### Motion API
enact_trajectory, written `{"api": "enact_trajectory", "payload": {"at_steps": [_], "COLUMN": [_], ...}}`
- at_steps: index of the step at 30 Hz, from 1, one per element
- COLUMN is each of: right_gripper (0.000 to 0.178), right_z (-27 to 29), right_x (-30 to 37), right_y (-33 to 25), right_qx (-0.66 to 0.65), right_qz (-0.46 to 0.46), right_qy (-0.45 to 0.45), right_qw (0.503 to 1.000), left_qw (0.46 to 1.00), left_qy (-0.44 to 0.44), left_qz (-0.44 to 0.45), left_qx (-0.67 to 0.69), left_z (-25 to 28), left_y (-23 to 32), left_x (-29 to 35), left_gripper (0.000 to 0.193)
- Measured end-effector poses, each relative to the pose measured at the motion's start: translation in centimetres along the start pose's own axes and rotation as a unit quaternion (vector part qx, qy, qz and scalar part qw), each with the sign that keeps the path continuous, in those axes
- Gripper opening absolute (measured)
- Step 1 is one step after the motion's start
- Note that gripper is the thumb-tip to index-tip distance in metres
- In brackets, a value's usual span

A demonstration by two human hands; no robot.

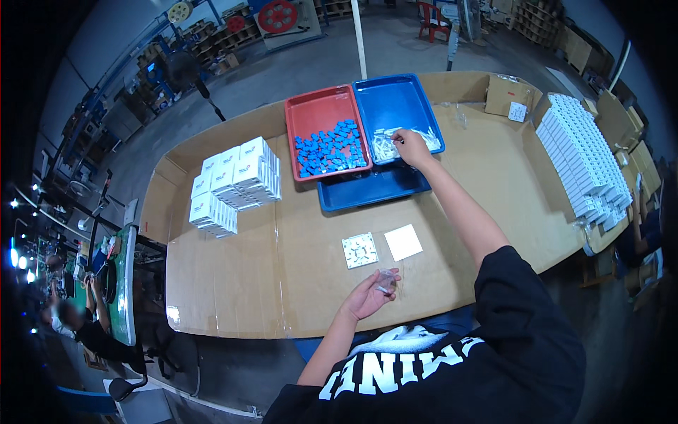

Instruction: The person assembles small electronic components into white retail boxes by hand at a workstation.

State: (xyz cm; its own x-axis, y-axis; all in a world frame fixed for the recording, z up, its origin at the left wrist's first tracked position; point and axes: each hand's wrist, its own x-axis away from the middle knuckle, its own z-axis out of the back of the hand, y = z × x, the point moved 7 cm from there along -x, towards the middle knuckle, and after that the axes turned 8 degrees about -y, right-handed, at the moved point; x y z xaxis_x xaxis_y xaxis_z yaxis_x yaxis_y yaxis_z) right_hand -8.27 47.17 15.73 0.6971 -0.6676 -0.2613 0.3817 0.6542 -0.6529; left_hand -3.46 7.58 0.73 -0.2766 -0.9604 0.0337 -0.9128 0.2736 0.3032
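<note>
My left hand (366, 297) is closed on a small clear plastic bag (386, 280) over the near side of the table; something small and pale shows in the bag. My right hand (412, 147) reaches into the blue tray (388, 92), fingers pinched at the small white parts (383, 147) lying at its near end. Whether a part is between those fingertips is too small to make out. Just beyond my left hand lie a white square plate with a cut-out pattern (360, 251) and, to its right, a plain white square (403, 242).
A red tray (321, 106) of blue pieces (328, 148) stands left of the blue one, with another dark blue tray (374, 192) in front. White boxes (236, 177) are stacked at left, white plates (583, 159) at right. Cardboard walls (459, 85) edge the table. A person (99, 321) sits far left.
</note>
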Motion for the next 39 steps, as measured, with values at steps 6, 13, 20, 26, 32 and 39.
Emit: {"api": "enact_trajectory", "payload": {"at_steps": [6,13,20,26,32,39], "right_gripper": [0.017,0.019,0.015,0.011,0.010,0.016], "right_z": [-2.3,-3.7,-4.0,-4.0,-1.3,4.7], "right_x": [-3.5,-4.4,-5.3,-4.5,-2.7,0.0], "right_y": [0.5,1.4,1.7,1.6,0.2,-2.4], "right_qx": [0.080,0.132,0.207,0.247,0.214,-0.446], "right_qz": [0.029,0.030,0.046,0.092,0.099,-0.036], "right_qy": [0.027,0.031,0.014,0.049,0.134,0.136], "right_qw": [0.996,0.990,0.977,0.964,0.963,0.884], "left_qw": [1.000,1.000,0.998,0.999,0.997,0.999], "left_qy": [0.003,-0.006,-0.030,-0.019,-0.054,0.004], "left_qz": [0.017,0.025,0.030,0.040,0.036,0.044], "left_qx": [0.004,0.019,0.036,0.031,0.049,0.026], "left_z": [0.0,0.1,0.1,0.3,0.4,0.2], "left_y": [0.1,0.2,0.0,0.1,0.3,-0.2], "left_x": [-0.1,-0.2,-0.4,-0.4,-0.7,-0.1], "left_gripper": [0.053,0.054,0.055,0.057,0.058,0.058]}}
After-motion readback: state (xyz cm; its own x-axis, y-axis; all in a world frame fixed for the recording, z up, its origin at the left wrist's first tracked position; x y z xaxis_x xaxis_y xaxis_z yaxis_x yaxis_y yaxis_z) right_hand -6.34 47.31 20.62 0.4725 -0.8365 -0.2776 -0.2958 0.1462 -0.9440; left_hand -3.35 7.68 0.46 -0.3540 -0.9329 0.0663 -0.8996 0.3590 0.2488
